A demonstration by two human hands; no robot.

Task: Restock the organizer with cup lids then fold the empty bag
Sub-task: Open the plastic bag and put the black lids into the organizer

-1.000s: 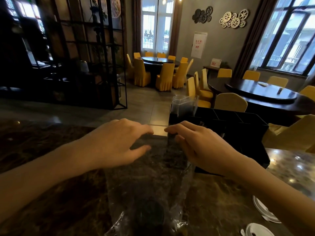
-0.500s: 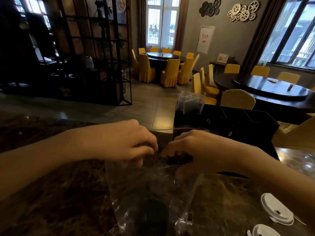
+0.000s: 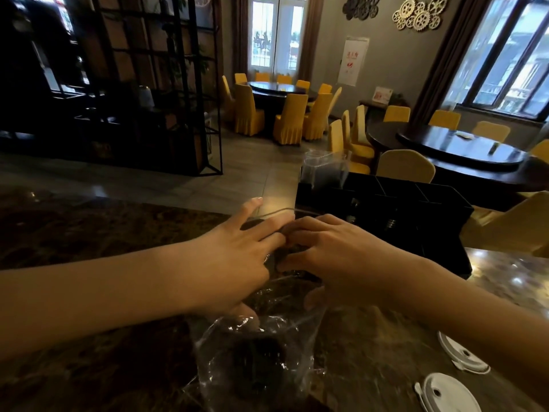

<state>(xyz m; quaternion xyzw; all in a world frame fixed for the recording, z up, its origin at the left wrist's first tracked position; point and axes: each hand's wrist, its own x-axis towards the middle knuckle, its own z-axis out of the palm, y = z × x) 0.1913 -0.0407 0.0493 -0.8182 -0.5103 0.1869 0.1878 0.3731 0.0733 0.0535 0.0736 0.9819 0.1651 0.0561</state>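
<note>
A clear, crinkled plastic bag lies lengthwise on the dark marble counter in front of me. Both hands are on its far end, touching each other. My left hand presses on the plastic with its fingers spread and mostly straight, its thumb down by the bag. My right hand has its fingers curled over the bag's folded end, with the thumb below, and grips the plastic. The black compartmented organizer stands just behind my right hand. Two white cup lids lie on the counter at lower right.
A clear plastic container stands in the organizer's left end. Past the counter's far edge is a tiled floor with dark round tables, yellow chairs and a black metal shelf.
My hands pulled the bag's far end towards me and came together. My left fingers, curled half a second ago, are now stretched out flat over the bag.
</note>
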